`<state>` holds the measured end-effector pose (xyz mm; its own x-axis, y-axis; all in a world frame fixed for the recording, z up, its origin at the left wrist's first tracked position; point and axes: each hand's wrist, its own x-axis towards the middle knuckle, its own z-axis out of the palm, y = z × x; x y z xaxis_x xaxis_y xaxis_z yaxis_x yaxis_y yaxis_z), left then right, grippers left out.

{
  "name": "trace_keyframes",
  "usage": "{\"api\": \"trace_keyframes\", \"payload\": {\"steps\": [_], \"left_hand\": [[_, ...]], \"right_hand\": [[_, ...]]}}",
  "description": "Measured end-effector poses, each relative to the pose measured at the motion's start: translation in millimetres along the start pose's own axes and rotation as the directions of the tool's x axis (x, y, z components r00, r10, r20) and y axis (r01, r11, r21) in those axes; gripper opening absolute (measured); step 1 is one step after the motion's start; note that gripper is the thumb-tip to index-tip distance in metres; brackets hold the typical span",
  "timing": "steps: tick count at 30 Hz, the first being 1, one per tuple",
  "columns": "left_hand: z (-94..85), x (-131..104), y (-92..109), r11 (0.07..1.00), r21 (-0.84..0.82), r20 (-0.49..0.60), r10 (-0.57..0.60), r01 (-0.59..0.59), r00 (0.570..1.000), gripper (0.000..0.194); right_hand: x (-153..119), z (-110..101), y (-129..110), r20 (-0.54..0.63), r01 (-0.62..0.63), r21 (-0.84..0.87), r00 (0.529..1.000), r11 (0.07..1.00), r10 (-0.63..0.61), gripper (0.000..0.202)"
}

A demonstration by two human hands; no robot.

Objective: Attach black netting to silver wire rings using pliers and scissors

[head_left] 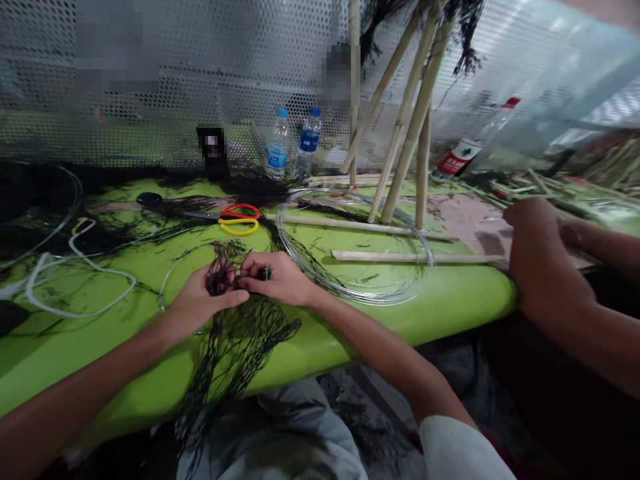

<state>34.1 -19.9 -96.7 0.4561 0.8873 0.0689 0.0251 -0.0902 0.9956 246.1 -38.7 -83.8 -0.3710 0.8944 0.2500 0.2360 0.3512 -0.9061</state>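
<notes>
My left hand (203,300) is closed round the gathered top of a dark stringy net (245,340), its thumb stretched toward the other hand. Close beside it, my right hand (277,279) pinches at the same bunch, fingertips together, with a small green thing showing in its curled fingers. The net hangs down over the front edge of the green table (305,347). What exactly the fingertips hold is too small to tell. Behind my hands lie scissors (239,220) with one red and one yellow handle. A coil of clear wire (350,298) rests right of my right hand.
Bamboo sticks (415,127) stand upright behind the coil; others (380,257) lie flat. Two water bottles (277,150) and a red-labelled bottle (456,159) stand by the perforated metal screen (175,80). Another person's arms (555,273) reach in from the right. A white cord loop (80,313) lies left.
</notes>
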Motion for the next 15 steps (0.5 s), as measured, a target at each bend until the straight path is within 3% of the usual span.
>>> {"api": "trace_keyframes", "payload": {"steps": [4,8,12,15], "left_hand": [[0.4,-2.6,6.3,0.999,0.002,-0.067,0.043,-0.043,0.997,0.036],[-7.6,-6.0,11.0,0.995,-0.053,-0.050,0.086,-0.088,0.995,0.044],[-14.8,-8.5,15.5,0.970,-0.202,0.000,0.137,-0.135,0.991,0.050],[-19.0,-6.5,21.4,0.936,-0.298,-0.038,0.183,-0.186,0.982,0.052]], "right_hand": [[-5.7,-5.1,-6.8,-0.081,0.023,-0.023,0.996,0.999,-0.025,0.008],[-11.4,-16.5,-9.4,-0.144,0.028,-0.027,0.989,0.999,-0.032,0.007],[-12.0,-25.8,-6.3,-0.174,0.013,-0.042,0.985,0.999,-0.021,0.007],[-11.4,-32.2,-2.8,-0.204,-0.006,-0.058,0.979,0.998,-0.006,0.003]]}}
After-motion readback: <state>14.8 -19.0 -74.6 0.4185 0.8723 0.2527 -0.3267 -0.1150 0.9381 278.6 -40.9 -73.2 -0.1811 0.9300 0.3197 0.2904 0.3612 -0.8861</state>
